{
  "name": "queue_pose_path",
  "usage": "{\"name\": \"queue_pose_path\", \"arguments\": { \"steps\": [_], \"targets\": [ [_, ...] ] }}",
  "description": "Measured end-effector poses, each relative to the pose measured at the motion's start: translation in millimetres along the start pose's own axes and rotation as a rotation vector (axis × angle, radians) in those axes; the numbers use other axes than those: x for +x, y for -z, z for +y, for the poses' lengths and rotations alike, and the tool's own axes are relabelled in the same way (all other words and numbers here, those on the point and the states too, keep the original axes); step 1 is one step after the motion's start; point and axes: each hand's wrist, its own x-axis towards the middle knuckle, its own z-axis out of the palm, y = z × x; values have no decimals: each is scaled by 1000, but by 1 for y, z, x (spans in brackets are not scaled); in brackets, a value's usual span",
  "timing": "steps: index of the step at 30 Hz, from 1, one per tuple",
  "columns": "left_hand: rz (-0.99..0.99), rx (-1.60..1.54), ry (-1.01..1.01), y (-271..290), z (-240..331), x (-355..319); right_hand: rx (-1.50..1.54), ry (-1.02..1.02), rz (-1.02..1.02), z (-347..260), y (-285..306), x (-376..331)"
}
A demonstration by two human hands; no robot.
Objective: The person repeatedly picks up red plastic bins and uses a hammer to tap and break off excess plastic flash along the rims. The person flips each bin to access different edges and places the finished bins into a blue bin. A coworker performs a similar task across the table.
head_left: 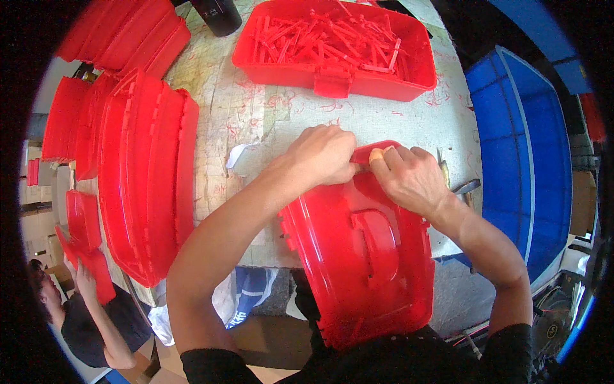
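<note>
Centrally, the red lid (342,253) lies aslant at lower centre of frame, upper end over the worktable (217,147). My left hand (325,153) and right hand (412,179) are curled tight, grasping that end; fingertips partly hidden. Top centre: red bin (275,75) containing red strips (320,45). Left: stacked red shells (150,179). Right: blue crate (502,141).

There's a lane over the bench (275,125) between the filled red bin (281,75) and the left hand (326,153), red stack (144,173) blocking left, blue crate (505,141) walling off right!
</note>
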Motion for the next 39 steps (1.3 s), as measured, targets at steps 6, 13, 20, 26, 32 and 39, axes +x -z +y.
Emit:
{"name": "queue_pose_path", "arguments": {
  "steps": [6, 13, 20, 26, 32, 39],
  "targets": [
    [-12, 30, 51, 0, 0, 1, -64, 67, 68, 3, -4, 2],
    [-3, 45, 66, -2, 3, 5, -105, 122, 2, 10, -2, 10],
    [-59, 61, 61, -1, 8, 11, 178, -299, 46, -13, -9, -4],
    [-81, 100, -63, -9, 22, 27, 99, -360, -50, -15, -1, -28],
    [-48, 112, -85, -13, 31, 29, -63, -111, -126, 5, 18, -19],
    [-38, 85, -9, -14, 31, 33, -52, -75, -210, 11, 20, -8]
  ]
}}
